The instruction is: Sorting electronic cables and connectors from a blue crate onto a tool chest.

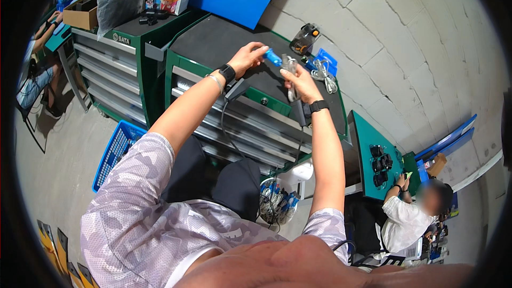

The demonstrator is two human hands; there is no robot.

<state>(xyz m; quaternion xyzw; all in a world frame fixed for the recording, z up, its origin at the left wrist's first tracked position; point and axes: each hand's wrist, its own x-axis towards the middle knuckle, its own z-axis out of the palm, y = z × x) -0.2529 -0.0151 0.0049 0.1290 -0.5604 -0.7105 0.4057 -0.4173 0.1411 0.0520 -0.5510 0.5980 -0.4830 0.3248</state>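
Above the dark top of a green tool cabinet [224, 37], my left hand [248, 58] is closed, its thumb and fingertips at one end of a blue connector [272, 57]. My right hand [302, 82] grips a coiled grey-white cable [289, 65] just to the right of that connector. Whether the connector belongs to this cable cannot be made out. Beyond my right hand, another bundle of pale cable [323, 70] lies by a blue packet [327, 60]. Each wrist wears a black band, with a dark wired box beside it.
A dark clear bottle [305, 39] stands by the wall. Below the cabinet, a white bin [278, 202] holds cables with blue ends. A blue basket [114, 152] sits on the floor at left. At right, another person works at a green table [368, 146] with black devices.
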